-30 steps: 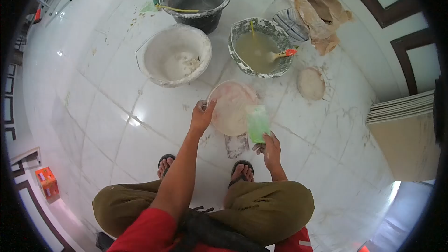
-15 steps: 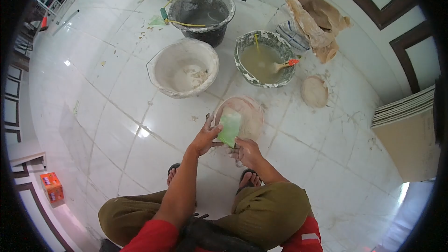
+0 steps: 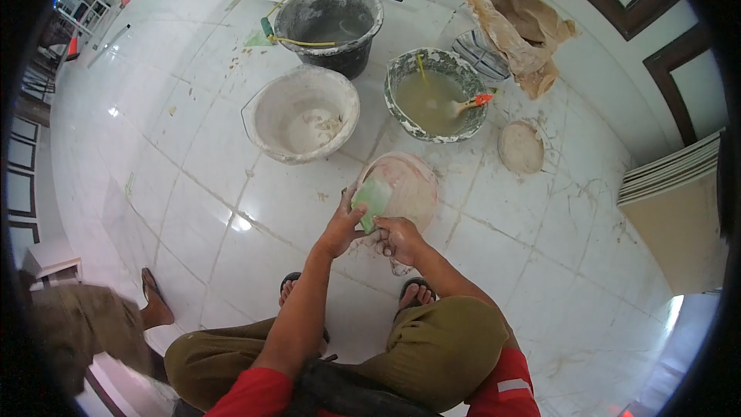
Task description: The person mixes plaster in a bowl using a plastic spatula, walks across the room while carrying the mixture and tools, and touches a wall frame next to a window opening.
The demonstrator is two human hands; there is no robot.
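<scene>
A flat green piece (image 3: 373, 198), pale with residue, is tilted over the left part of a shallow pinkish basin (image 3: 413, 193) on the floor. My left hand (image 3: 340, 225) grips its left side with closed fingers, close to the basin's rim. At its lower edge, my right hand (image 3: 400, 239) has its thumb and fingers pressed on the piece, and the fingertips look whitish. A dusty patch shows on the tiles beneath my right hand.
Beyond the basin stand a whitish bucket (image 3: 262, 117), a black bucket (image 3: 363, 58) and a bucket of murky liquid (image 3: 432, 104) with a brush. A torn paper bag (image 3: 494, 23) is behind. Another person's leg (image 3: 89, 324) is at left; stacked boards (image 3: 675, 201) stand right.
My left hand has taken hold of the green piece, which moved left over the basin with my right hand. Another person's leg and foot have come into view at the lower left.
</scene>
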